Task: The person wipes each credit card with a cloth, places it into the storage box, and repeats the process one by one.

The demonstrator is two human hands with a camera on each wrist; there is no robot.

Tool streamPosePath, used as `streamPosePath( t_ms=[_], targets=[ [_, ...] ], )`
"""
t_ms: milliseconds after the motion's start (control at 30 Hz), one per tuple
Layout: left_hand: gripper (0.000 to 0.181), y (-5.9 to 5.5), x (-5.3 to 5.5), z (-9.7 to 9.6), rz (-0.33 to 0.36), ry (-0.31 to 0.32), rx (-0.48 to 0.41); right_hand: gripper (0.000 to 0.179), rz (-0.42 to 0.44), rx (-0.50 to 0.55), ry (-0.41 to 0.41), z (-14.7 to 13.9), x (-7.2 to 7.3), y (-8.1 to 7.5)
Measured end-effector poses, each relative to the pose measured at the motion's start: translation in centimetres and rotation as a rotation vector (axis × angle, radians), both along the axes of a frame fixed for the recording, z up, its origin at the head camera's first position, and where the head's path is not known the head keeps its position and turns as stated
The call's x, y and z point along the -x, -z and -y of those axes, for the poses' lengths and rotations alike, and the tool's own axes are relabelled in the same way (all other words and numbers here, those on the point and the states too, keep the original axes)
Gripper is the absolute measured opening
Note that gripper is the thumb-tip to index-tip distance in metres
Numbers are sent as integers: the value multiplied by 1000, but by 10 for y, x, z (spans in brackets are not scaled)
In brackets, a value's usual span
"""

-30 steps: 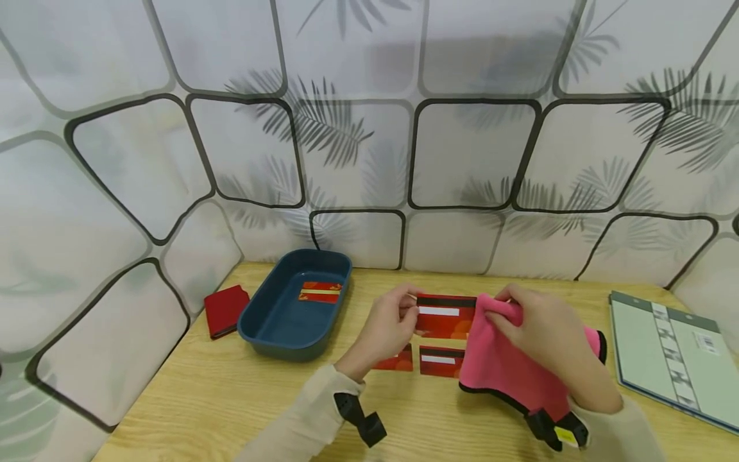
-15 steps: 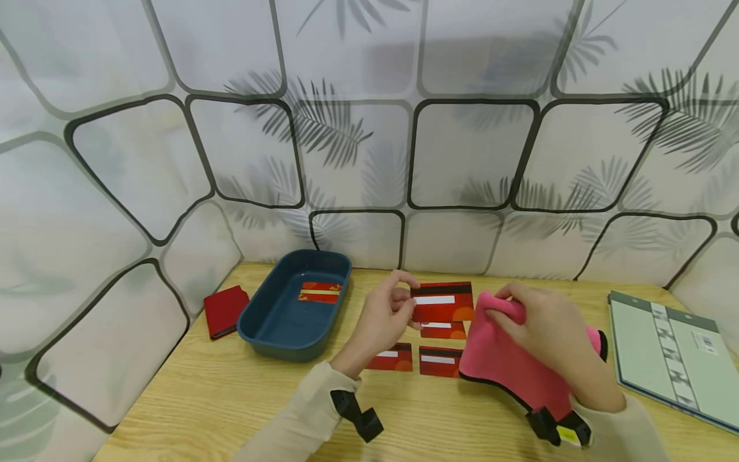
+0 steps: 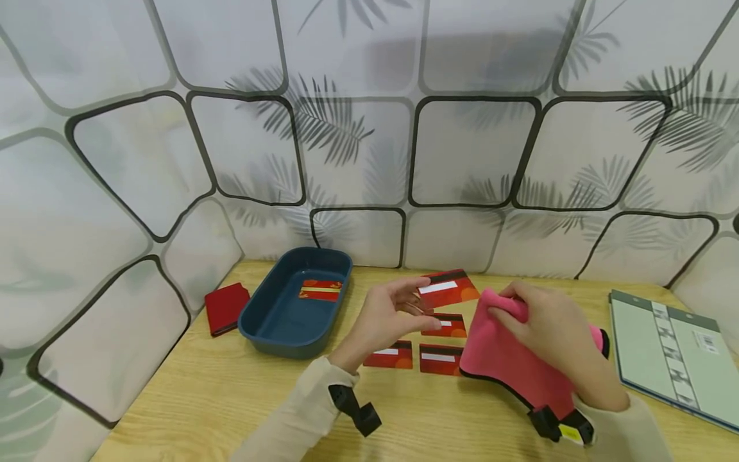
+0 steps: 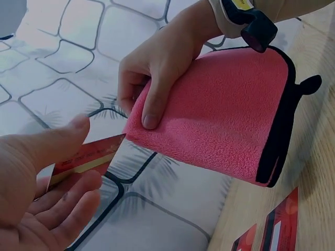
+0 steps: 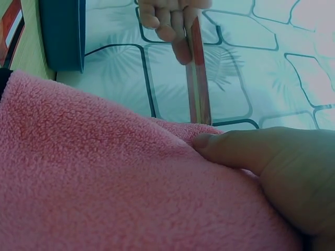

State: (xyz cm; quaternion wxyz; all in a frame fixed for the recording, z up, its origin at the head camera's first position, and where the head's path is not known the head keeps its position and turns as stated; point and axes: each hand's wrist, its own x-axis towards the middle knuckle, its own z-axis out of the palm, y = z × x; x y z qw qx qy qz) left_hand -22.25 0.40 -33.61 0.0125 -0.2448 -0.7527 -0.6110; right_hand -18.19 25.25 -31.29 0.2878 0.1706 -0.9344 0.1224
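Risk: the red card point(image 3: 447, 288) sits loosely at the tips of your left hand point(image 3: 388, 321); your fingers point(image 4: 63, 201) look half-spread, thumb above and fingers below, so a tilt could drop it onto the three cards point(image 3: 421, 350) on the counter point(image 3: 202, 398). The contact is hard to judge; it may be a light pinch at one edge only. The card is above the counter, between your left hand and the pink cloth point(image 3: 508, 362). Your right hand point(image 3: 548, 327) pinches the cloth's top fold, thumb pressed on it. The blue tray point(image 3: 277, 327) lies well left.
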Motion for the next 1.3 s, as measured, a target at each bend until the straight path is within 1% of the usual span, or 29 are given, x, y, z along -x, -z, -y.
streamPosePath(
  t_ms=[167, 200, 300, 367, 433, 533, 633, 700, 800, 867, 967, 1000, 1067, 1133, 1233, 1300],
  targets=[
    [17, 0, -1, 0, 14, -112, -84, 26, -21, -3, -38, 2, 0, 0],
    [16, 1, 0, 0, 6, -120, -98, 26, -25, -5, -45, 3, 0, 0],
    [28, 3, -1, 1, -47, -145, -97, 27, -37, -18, -71, 6, -2, 0],
    [37, 5, -1, 0, -95, -169, -77, 28, -47, -26, -87, 8, -4, -1],
    [38, 6, 0, 0, -131, -188, -60, 28, -50, -24, -101, 10, -7, -3],
    [39, 7, 0, -1, -154, -200, -30, 29, -66, -22, -122, 14, -11, -5],
    [38, 8, -1, -3, -175, -192, 4, 29, -77, -30, -141, 18, -14, -7],
    [36, 8, -2, -4, -174, -167, 17, 29, -68, -38, -149, 21, -15, -7],
    [35, 7, -6, -6, -137, -104, 16, 29, -35, -38, -162, 24, -17, -6],
    [34, 6, -9, -8, -108, -69, 11, 30, -27, -32, -181, 26, -18, -6],
    [32, 8, -13, -11, -81, -62, -3, 30, -43, -20, -232, 28, -19, -5],
    [31, 9, -13, -12, -70, -68, -9, 30, -50, -18, -248, 29, -19, -4],
    [32, 11, -14, -15, -22, -61, -46, 28, -59, -16, -279, 31, -19, -3],
    [35, 13, -14, -18, 15, -54, -53, 26, -55, -13, -302, 34, -20, -2],
    [38, 14, -15, -21, 80, -23, -52, 26, -40, -10, -322, 38, -21, 0],
    [39, 14, -16, -22, 95, -7, -39, 27, -26, -5, -321, 41, -21, 0]
  ],
)
